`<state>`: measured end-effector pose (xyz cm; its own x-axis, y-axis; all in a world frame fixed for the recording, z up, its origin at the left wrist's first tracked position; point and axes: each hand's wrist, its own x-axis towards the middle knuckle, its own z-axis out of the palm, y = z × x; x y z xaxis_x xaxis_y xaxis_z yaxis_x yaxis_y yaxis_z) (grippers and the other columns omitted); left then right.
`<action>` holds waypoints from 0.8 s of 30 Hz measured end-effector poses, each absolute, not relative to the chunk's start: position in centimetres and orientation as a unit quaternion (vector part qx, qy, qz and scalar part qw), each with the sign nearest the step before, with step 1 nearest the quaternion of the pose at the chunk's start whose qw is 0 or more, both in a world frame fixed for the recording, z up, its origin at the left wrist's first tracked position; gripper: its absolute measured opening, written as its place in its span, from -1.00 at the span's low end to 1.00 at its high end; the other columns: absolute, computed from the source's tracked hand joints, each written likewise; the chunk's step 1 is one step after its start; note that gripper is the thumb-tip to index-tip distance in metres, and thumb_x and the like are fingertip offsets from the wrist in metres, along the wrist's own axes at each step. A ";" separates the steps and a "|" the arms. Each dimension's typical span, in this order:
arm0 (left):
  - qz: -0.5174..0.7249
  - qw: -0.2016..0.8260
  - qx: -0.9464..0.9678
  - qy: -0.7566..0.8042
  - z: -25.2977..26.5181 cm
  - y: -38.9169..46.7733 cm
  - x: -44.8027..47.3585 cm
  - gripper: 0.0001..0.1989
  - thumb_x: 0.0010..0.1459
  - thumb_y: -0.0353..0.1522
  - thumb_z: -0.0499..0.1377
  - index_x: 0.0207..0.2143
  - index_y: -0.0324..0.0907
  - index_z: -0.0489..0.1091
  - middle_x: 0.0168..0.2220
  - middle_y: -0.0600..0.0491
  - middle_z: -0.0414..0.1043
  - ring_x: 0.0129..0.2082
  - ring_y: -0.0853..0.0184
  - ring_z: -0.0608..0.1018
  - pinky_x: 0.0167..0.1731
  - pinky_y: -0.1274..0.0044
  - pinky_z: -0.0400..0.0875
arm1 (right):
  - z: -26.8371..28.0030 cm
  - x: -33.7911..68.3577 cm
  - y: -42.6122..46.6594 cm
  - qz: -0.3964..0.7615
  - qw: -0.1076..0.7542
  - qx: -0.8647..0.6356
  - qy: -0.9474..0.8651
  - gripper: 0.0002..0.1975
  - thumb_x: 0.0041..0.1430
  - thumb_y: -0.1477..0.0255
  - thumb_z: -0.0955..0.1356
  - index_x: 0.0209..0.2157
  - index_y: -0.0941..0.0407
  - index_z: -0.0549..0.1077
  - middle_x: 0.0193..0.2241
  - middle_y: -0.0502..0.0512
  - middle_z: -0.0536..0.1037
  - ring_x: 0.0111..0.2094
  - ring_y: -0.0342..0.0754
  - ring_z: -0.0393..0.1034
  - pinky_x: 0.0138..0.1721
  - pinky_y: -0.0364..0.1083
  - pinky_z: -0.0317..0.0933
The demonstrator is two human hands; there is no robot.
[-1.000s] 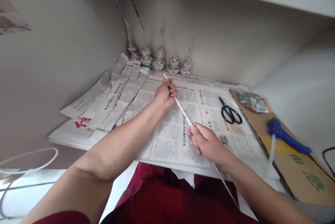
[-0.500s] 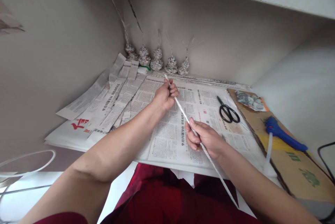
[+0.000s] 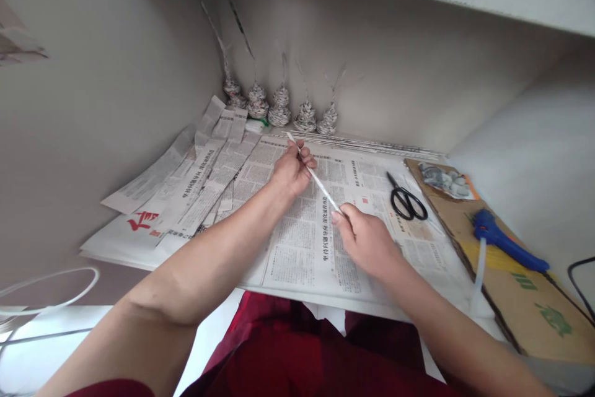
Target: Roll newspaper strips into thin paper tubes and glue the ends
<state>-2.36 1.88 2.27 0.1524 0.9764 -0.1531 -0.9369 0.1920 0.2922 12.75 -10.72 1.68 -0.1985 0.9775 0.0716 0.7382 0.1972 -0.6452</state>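
A thin white rolled-paper tube (image 3: 320, 184) slants between my two hands above the spread newspaper (image 3: 297, 242). My left hand (image 3: 295, 168) is closed around it near its far end, and the tip pokes out past the fingers. Lower down, my right hand (image 3: 367, 237) pinches the tube between thumb and fingers, back of the hand upward. Whatever part of the tube lies beyond the right hand is hidden. Black-handled scissors (image 3: 408, 202) lie on the newspaper to the right of my right hand.
Several woven paper gourd shapes (image 3: 279, 107) stand along the back wall, with long paper sticks (image 3: 372, 146) lying before them. Cut newspaper strips (image 3: 195, 183) overlap at left. On cardboard (image 3: 520, 298) at right rest a blue glue gun (image 3: 509, 242) and a plastic packet (image 3: 445, 180).
My right hand has turned over, back of the hand up, and its fingers have closed in on the tube. The tube's lower end no longer shows below it. My left hand has barely moved.
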 end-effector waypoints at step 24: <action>0.615 0.772 0.046 0.155 2.5 1.8 -2.5 -0.69 0.31 -0.29 -0.12 -0.48 -0.22 0.17 -0.69 0.23 -0.05 -0.76 0.58 0.05 -0.77 0.72 -0.07 | 0.5 13.7 -11.4 0.783 0.272 -0.376 -0.415 -0.65 0.26 0.14 0.12 -0.43 0.09 0.25 -0.78 -0.17 0.12 -0.77 -0.20 0.13 -0.74 -0.21 -0.02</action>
